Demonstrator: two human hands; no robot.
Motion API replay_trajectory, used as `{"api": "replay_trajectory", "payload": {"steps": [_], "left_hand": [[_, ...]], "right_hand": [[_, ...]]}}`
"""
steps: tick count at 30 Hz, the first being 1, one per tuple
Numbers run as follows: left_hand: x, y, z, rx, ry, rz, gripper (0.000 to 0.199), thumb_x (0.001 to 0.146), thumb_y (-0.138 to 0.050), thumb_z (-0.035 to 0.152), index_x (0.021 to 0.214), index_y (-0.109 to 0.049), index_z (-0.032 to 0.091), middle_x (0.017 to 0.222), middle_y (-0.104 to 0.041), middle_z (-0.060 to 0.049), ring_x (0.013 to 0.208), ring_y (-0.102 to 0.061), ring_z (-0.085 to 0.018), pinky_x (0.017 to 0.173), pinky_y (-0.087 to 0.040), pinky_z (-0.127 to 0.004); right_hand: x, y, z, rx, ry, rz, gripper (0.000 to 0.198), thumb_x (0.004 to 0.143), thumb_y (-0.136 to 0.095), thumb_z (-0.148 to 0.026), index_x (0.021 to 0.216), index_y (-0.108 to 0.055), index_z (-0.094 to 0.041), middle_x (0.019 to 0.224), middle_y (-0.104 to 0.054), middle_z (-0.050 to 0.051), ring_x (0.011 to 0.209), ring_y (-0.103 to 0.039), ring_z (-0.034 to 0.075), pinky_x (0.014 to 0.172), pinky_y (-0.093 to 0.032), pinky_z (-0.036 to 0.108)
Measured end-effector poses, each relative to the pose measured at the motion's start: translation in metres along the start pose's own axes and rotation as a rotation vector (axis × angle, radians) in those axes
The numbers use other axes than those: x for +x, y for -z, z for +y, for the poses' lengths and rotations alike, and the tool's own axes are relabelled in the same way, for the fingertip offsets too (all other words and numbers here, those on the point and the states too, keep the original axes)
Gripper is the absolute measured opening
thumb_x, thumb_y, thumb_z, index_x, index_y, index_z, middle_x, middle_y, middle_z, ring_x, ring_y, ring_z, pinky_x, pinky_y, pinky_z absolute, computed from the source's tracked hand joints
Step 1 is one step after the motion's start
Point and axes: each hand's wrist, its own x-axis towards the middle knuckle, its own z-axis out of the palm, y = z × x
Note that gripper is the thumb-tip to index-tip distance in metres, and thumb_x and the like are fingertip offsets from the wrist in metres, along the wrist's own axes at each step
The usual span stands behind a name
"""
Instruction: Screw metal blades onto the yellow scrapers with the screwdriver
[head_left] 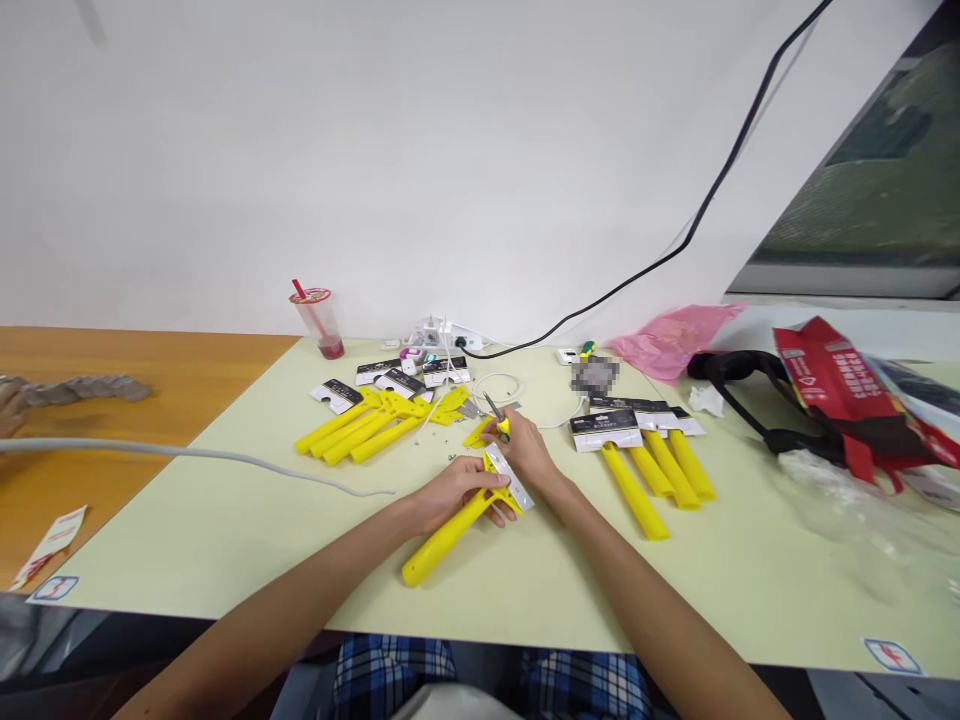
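Observation:
My left hand [465, 490] grips a yellow scraper [446, 540], its thumb on the silver metal blade [511, 480] at the head. The scraper's handle slants down toward the table's front edge. Just beyond it, my right hand [529, 448] is closed around a screwdriver [502, 425] whose thin shaft points up and away. A small yellow piece [478, 433] shows at the right fingertips; whether they touch it I cannot tell. Several yellow scrapers [367, 430] lie to the left with black-and-white header cards [401, 383]. Small screws [451, 457] are scattered near my hands.
More carded yellow scrapers [637, 492] lie right. Behind are a power strip [469, 340], white cables [499, 385] and a drink cup [319, 325]. A pink bag [675, 340], red packaging [836, 385] and clear plastic [847, 510] crowd the right. A grey cable [225, 455] crosses from the left.

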Motion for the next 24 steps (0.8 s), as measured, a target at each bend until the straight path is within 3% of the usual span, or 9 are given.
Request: {"api": "replay_trajectory", "payload": {"steps": [15, 24], "left_hand": [[0.005, 0.007, 0.002, 0.004, -0.011, -0.045, 0.048, 0.071, -0.103, 0.049, 0.087, -0.081, 0.009, 0.087, -0.083, -0.018, 0.067, -0.075, -0.019, 0.068, -0.062, -0.029], [0.006, 0.010, 0.002, 0.023, -0.003, -0.059, 0.048, 0.073, -0.102, 0.048, 0.089, -0.082, 0.008, 0.086, -0.083, -0.018, 0.067, -0.075, -0.019, 0.072, -0.060, -0.030]], "right_hand": [[0.003, 0.008, 0.006, -0.072, 0.098, -0.075, 0.018, 0.099, -0.072, -0.013, 0.100, -0.058, -0.025, 0.116, -0.076, 0.010, 0.120, -0.064, 0.031, 0.102, -0.049, 0.043], [0.006, 0.010, 0.013, -0.082, 0.147, -0.052, 0.015, 0.099, -0.070, -0.017, 0.100, -0.058, -0.026, 0.111, -0.077, 0.009, 0.117, -0.064, 0.032, 0.101, -0.049, 0.044]]}}
